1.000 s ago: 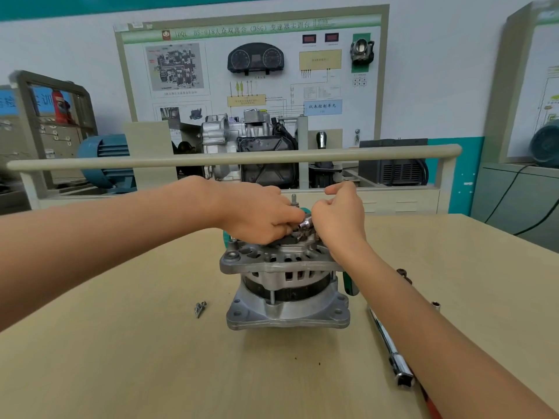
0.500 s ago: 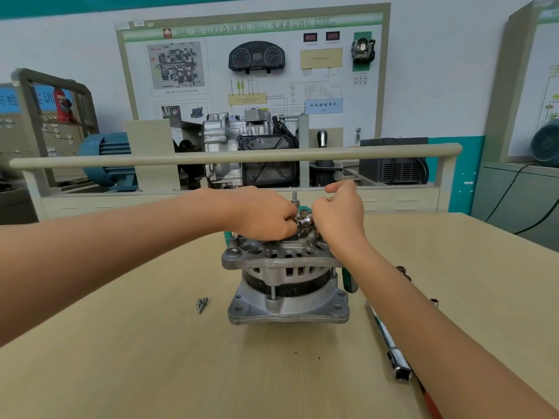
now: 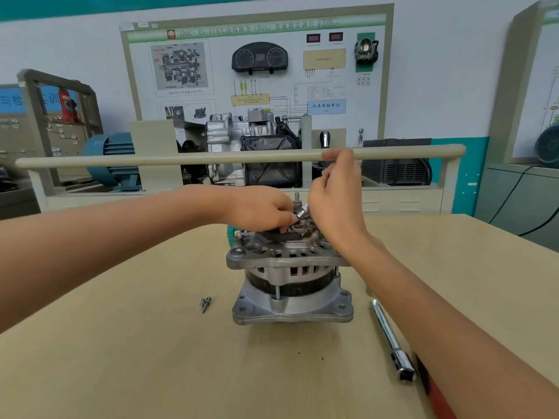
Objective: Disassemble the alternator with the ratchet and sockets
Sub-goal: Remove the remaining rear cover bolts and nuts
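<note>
Early days: loose screws [image 3: 205,304] out left of the alternator [image 3: 290,276], left hand [image 3: 260,211] and right hand [image 3: 334,196] both pinching a small silver bit [image 3: 303,212] on top, housing still together

A pale wood-grain tabletop [image 3: 127,367] carries the alternator [image 3: 292,285], which stands upright on its wide flange near the middle. Just left of it lie a few loose screws [image 3: 205,304]. To its right lies a chrome extension bar [image 3: 391,340], with a red handle [image 3: 435,391] beside its near end.

Alternator [image 3: 290,279] upright on counter [image 3: 151,358]; both hands [image 3: 263,211] [image 3: 334,204] on its top; extension bar [image 3: 391,340] right, screws [image 3: 205,303] left.
</note>
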Demonstrator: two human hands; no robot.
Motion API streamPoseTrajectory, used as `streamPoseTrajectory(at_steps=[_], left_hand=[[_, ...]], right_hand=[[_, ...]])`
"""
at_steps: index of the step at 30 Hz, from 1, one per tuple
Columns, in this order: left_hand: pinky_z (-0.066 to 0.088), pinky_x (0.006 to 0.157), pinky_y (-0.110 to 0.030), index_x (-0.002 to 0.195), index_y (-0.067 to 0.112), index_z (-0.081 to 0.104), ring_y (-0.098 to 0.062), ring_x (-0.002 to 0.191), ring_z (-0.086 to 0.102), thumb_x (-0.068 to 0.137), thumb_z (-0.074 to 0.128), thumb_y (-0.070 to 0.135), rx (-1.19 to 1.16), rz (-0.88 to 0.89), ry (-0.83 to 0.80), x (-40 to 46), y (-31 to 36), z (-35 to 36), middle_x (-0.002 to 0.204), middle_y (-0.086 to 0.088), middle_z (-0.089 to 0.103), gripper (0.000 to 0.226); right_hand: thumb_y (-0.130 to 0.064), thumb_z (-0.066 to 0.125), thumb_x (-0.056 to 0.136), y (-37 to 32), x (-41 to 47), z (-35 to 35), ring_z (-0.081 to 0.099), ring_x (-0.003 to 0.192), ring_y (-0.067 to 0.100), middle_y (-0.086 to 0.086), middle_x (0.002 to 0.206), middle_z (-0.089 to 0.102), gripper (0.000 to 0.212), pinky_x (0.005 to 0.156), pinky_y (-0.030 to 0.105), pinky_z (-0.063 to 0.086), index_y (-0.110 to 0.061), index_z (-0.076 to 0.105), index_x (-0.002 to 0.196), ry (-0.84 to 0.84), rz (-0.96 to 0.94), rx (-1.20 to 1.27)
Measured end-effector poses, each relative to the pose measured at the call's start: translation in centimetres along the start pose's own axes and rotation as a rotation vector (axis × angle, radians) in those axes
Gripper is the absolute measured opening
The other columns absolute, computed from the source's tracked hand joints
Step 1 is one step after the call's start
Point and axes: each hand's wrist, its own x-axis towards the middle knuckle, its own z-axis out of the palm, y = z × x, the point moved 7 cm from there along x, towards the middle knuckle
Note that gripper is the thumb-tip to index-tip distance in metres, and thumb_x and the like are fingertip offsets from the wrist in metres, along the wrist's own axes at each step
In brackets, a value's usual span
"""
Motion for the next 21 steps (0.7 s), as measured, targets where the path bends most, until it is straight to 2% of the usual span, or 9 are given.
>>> streamPoseTrajectory(at_steps=[3, 6, 8, 11, 13, 15, 17, 21], left_hand=[[0.044, 0.067, -0.015, 0.08, 0.023, 0.053, -0.009, 0.071, 0.054, 0.098, 0.045, 0.016, -0.277, 0.015, 0.103, -1.0, -1.3, -0.4, 0.076, 0.004, 0.058, 0.021], [0.044, 0.066, -0.008, 0.088, 0.023, 0.06, -0.005, 0.079, 0.057, 0.094, 0.049, 0.007, -0.493, 0.007, 0.197, -1.5, -2.2, -0.1, 0.087, 0.004, 0.063, 0.021], [0.044, 0.077, -0.013, 0.089, 0.022, 0.065, -0.01, 0.09, 0.06, 0.094, 0.049, 0.007, -0.578, -0.006, 0.227, -1.6, -2.5, 0.3, 0.094, 0.002, 0.067, 0.022], [0.042, 0.098, -0.029, 0.095, 0.021, 0.069, -0.018, 0.107, 0.06, 0.095, 0.051, 0.012, -0.698, -0.005, 0.251, -1.6, -2.7, 0.9, 0.107, -0.003, 0.07, 0.021], [0.041, 0.103, -0.036, 0.1, 0.023, 0.07, -0.023, 0.111, 0.059, 0.096, 0.05, 0.017, -0.752, 0.026, 0.246, -1.7, -2.5, 1.4, 0.112, -0.006, 0.069, 0.021], [0.044, 0.095, -0.021, 0.099, 0.027, 0.069, -0.017, 0.108, 0.061, 0.097, 0.049, 0.02, -0.795, 0.04, 0.266, -1.7, -2.6, 1.8, 0.11, -0.001, 0.07, 0.021], [0.046, 0.078, -0.008, 0.096, 0.026, 0.07, -0.009, 0.098, 0.063, 0.097, 0.05, 0.021, -0.857, 0.038, 0.295, -1.7, -2.7, 2.0, 0.104, 0.002, 0.071, 0.021], [0.046, 0.071, -0.003, 0.099, 0.024, 0.071, -0.006, 0.097, 0.065, 0.098, 0.049, 0.023, -0.924, 0.022, 0.324, -1.7, -2.8, 2.3, 0.103, 0.004, 0.072, 0.022]], right_hand=[[0.005, 0.042, 0.086, -1.5, 0.6, 0.7, 0.043, 0.099, 0.023, 0.01, 0.105, 0.042, 0.032, 0.087, 0.032, 0.037, -0.003, 0.044, 0.116, -0.04, -0.167, -0.076], [0.008, 0.043, 0.084, -2.6, 0.3, 1.7, 0.044, 0.097, 0.025, 0.012, 0.105, 0.043, 0.032, 0.084, 0.031, 0.036, 0.001, 0.046, 0.115, -0.103, -0.318, -0.128], [0.009, 0.043, 0.082, -3.2, -0.1, 2.4, 0.044, 0.094, 0.027, 0.018, 0.105, 0.046, 0.033, 0.082, 0.031, 0.035, 0.003, 0.048, 0.114, -0.132, -0.403, -0.188], [0.01, 0.044, 0.08, -3.5, -0.2, 2.8, 0.045, 0.09, 0.03, 0.021, 0.101, 0.048, 0.034, 0.08, 0.035, 0.036, 0.005, 0.05, 0.112, -0.133, -0.46, -0.245], [0.011, 0.045, 0.08, -3.7, -0.4, 2.7, 0.046, 0.089, 0.031, 0.021, 0.099, 0.049, 0.033, 0.08, 0.038, 0.039, 0.006, 0.051, 0.112, -0.134, -0.492, -0.253], [0.011, 0.047, 0.08, -3.8, -0.6, 2.5, 0.047, 0.088, 0.031, 0.02, 0.098, 0.049, 0.031, 0.08, 0.039, 0.04, 0.006, 0.051, 0.111, -0.135, -0.521, -0.227], [0.011, 0.047, 0.081, -4.0, -0.7, 2.3, 0.047, 0.087, 0.03, 0.019, 0.097, 0.049, 0.03, 0.08, 0.037, 0.04, 0.006, 0.052, 0.11, -0.125, -0.533, -0.208], [0.012, 0.047, 0.082, -4.0, -0.3, 2.0, 0.046, 0.092, 0.027, 0.019, 0.102, 0.049, 0.032, 0.081, 0.027, 0.034, 0.006, 0.05, 0.113, -0.084, -0.503, -0.159]])
